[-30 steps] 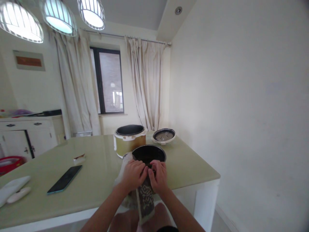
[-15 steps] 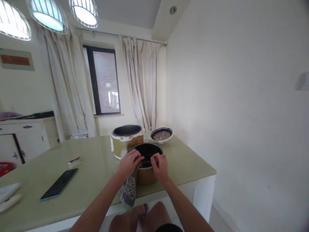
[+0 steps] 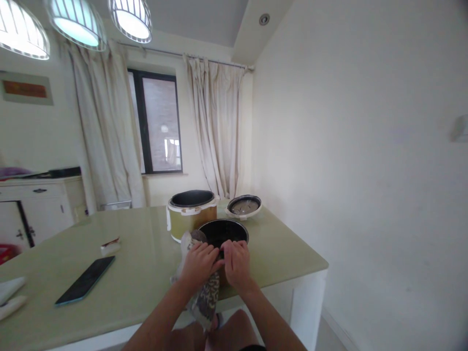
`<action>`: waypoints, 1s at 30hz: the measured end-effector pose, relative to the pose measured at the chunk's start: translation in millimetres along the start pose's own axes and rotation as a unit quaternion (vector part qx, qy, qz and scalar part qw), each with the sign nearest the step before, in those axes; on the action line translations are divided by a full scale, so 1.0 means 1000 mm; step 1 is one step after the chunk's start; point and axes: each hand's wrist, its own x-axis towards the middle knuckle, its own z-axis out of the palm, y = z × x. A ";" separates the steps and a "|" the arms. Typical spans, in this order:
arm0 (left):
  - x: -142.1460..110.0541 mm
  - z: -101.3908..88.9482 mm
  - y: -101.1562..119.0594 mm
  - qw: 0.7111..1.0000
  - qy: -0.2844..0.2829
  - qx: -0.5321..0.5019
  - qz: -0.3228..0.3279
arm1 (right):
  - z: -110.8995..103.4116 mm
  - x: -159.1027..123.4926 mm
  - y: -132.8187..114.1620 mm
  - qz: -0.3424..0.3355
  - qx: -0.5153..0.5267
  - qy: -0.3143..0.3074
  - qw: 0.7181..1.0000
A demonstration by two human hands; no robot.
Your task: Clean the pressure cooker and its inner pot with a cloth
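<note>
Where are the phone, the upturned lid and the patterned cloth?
Phone (image 3: 86, 281): head view, middle of its dark face.
Lid (image 3: 242, 214): head view, its near rim.
Patterned cloth (image 3: 205, 301): head view, its hanging part.

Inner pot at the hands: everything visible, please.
The inner pot is round and open-topped, with a dark, smooth-looking interior, thin lighter rim and brownish outer wall, apparently coated metal. It sits near the edge of the green table, in front of the cooker body. The left hand, with a patterned cloth, and right hand are at its near rim, hiding much of the front. Contents and exact tilt: can't tell.
</note>
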 end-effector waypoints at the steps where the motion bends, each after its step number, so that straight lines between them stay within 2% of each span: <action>1: 0.002 0.000 0.007 1.000 0.004 0.004 -0.005 | -0.001 -0.002 -0.004 0.004 0.013 0.007 1.000; 4: 0.002 -0.005 0.009 1.000 -0.001 -0.018 0.011 | -0.010 -0.001 0.003 0.011 0.052 0.011 0.999; 7: 0.000 -0.009 -0.014 0.995 -0.007 -0.090 0.051 | -0.023 0.012 0.033 0.007 0.086 0.004 0.996; 10: 0.003 -0.001 -0.033 0.992 0.016 -0.122 0.016 | -0.030 0.024 0.052 0.026 0.083 -0.003 0.996; 12: 0.008 0.008 -0.028 0.995 0.044 -0.093 -0.016 | -0.027 0.023 0.047 0.028 0.049 -0.013 0.998; 14: 0.014 0.015 -0.011 0.996 0.060 -0.049 -0.037 | -0.022 0.015 0.032 0.009 0.013 -0.027 1.000; 16: 0.016 0.014 0.010 0.997 0.058 -0.019 -0.053 | -0.018 0.005 0.018 -0.015 -0.001 -0.041 0.999; 18: 0.014 0.007 0.021 0.998 0.046 -0.014 -0.042 | -0.019 0.000 0.017 -0.032 0.023 -0.045 0.998; 20: 0.008 -0.003 0.017 0.999 0.034 -0.037 0.002 | -0.025 0.003 0.029 -0.034 0.069 -0.044 0.996; 22: 0.000 -0.010 0.001 0.996 0.033 -0.078 0.041 | -0.032 0.011 0.047 -0.029 0.101 -0.048 0.993; 24: -0.005 -0.010 -0.016 0.992 0.052 -0.107 0.032 | -0.037 0.018 0.057 -0.020 0.101 -0.059 0.993; 27: -0.004 0.001 -0.020 0.991 0.098 -0.086 -0.006 | -0.035 0.012 0.046 -0.050 0.059 -0.079 0.994; 30: 0.004 0.011 0.003 0.992 0.113 -0.034 -0.035 | -0.025 -0.004 0.022 -0.086 0.015 -0.064 0.994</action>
